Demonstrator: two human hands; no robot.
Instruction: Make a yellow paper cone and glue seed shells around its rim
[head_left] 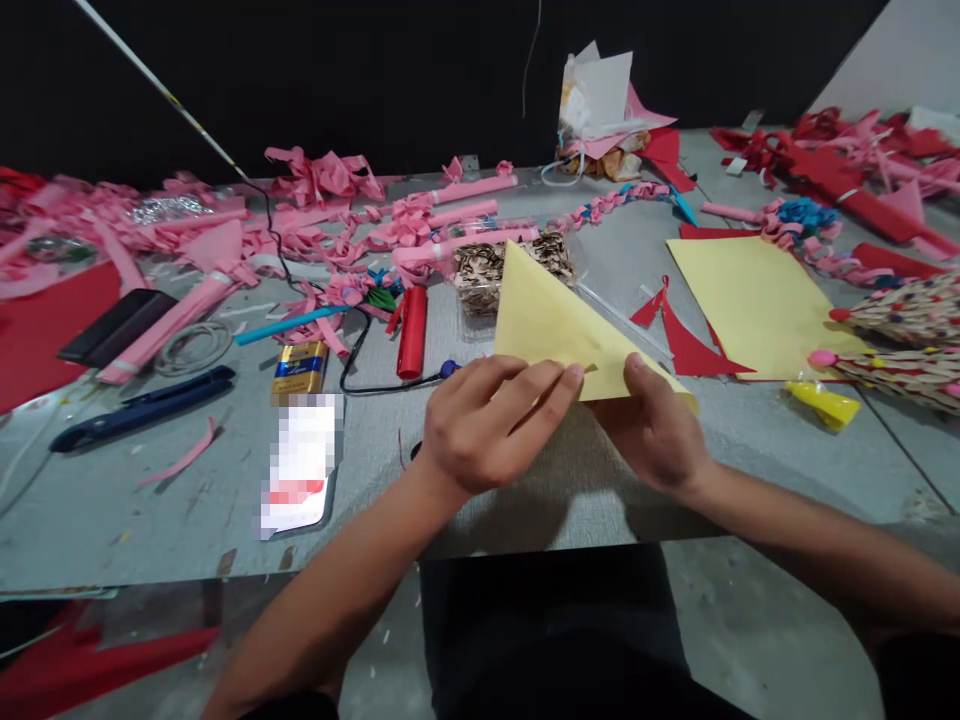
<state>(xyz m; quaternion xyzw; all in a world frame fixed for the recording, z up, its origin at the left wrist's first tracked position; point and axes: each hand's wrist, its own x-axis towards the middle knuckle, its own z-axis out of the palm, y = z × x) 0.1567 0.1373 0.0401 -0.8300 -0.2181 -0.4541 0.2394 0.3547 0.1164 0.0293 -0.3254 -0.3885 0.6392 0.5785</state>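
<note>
A yellow paper point(551, 315), folded to a triangle with its tip pointing up and away, is held over the near edge of the table. My left hand point(495, 420) lies across its lower left part, fingers pressed on the paper near the bottom edge. At the lower right, my right hand point(660, 425) pinches the paper, thumb on top and the other fingers beneath. Behind the paper stands a clear plastic box point(480, 275) of small wooden pieces, partly covered by it.
Yellow sheets point(757, 300) lie on red paper at the right, near red scraps point(686, 340). Left are a red tube point(412, 332), a gold-blue pack point(300, 368), a phone point(304, 460) and a dark blue cutter point(142, 408). Pink paper strips point(330, 175) line the back.
</note>
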